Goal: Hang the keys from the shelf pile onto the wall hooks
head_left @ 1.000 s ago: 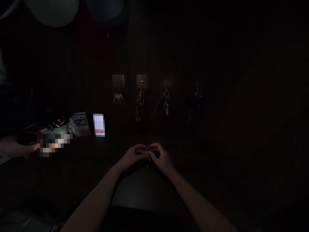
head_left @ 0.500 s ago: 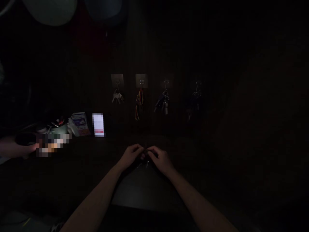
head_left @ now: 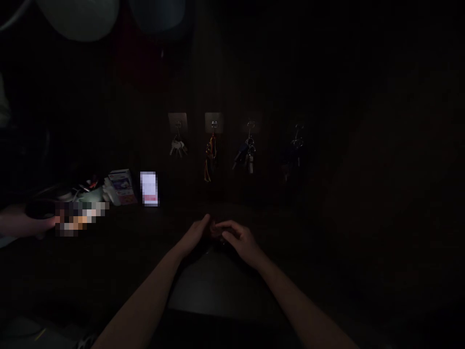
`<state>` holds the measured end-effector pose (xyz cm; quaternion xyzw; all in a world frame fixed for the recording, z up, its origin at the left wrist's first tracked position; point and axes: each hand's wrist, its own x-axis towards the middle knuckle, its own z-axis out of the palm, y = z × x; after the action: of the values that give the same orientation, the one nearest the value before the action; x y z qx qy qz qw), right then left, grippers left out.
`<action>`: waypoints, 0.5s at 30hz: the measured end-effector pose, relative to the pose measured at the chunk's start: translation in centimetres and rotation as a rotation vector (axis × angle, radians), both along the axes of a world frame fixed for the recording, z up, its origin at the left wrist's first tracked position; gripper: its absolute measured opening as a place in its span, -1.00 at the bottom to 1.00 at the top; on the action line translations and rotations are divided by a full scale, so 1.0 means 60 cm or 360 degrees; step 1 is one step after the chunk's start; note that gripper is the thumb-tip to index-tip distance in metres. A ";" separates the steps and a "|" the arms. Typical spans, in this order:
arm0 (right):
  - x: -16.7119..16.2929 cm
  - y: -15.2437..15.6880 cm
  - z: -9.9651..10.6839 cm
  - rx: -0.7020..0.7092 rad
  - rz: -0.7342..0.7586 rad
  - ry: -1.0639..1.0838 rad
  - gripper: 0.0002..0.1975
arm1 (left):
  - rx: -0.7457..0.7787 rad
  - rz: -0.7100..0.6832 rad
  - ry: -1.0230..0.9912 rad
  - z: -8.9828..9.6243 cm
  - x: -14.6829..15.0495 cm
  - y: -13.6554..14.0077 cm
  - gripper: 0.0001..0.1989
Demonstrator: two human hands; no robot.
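Note:
My left hand (head_left: pixel 196 236) and my right hand (head_left: pixel 242 242) come together low in the middle of the dim view. The left thumb stands raised, while the other left fingers lie in shadow towards the right hand. My right hand is curled, its fingertips at the left fingers. Small metallic glints (head_left: pixel 223 241) show beneath the right fingers. Darkness hides the shape of what is held between the hands. Straight ahead, a bunch of silver keys (head_left: pixel 178 147) and keys with a yellow-red cord (head_left: pixel 209 157) hang from hooks.
Further right hang a third key bunch (head_left: pixel 249 154) and a very dark fourth one (head_left: pixel 298 143). A lit, blurred screen (head_left: pixel 149 188) stands left of my hands, beside a small box (head_left: pixel 122 186). Another person's hand (head_left: pixel 25 222) reaches in at the far left. A grey surface (head_left: pixel 214 286) lies between my forearms.
My left thumb has lifted from its pinch and points up. The right fingers have shifted slightly left, over the left fingers. The view has moved a little.

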<state>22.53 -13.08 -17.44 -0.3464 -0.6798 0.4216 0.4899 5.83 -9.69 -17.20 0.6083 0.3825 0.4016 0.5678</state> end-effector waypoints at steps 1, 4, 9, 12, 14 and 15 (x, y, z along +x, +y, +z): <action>-0.001 -0.001 0.000 -0.0001 0.0036 -0.0038 -0.79 | -0.0009 -0.0026 -0.0094 0.000 0.000 0.001 -0.53; -0.005 -0.003 0.000 0.0029 0.0037 -0.0133 -0.79 | -0.0074 -0.0127 -0.0367 0.000 0.002 0.004 -0.58; -0.003 -0.002 0.002 0.0101 -0.0073 -0.0245 -0.77 | -0.0255 0.0063 -0.0688 0.005 -0.005 0.012 -0.67; -0.001 -0.002 0.002 0.0132 -0.0097 -0.0338 -0.76 | -0.0252 0.0205 -0.0783 0.008 -0.012 0.018 -0.59; 0.001 -0.001 0.002 0.0149 -0.0132 -0.0391 -0.76 | -0.0213 0.0277 -0.0787 0.008 -0.016 0.021 -0.56; 0.002 0.000 0.001 0.0165 -0.0153 -0.0418 -0.75 | -0.0187 0.0315 -0.0775 0.007 -0.017 0.022 -0.55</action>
<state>22.63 -13.11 -17.40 -0.4049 -0.7416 0.3132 0.4336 4.81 -8.39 -16.78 0.4195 0.3150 0.5668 0.6353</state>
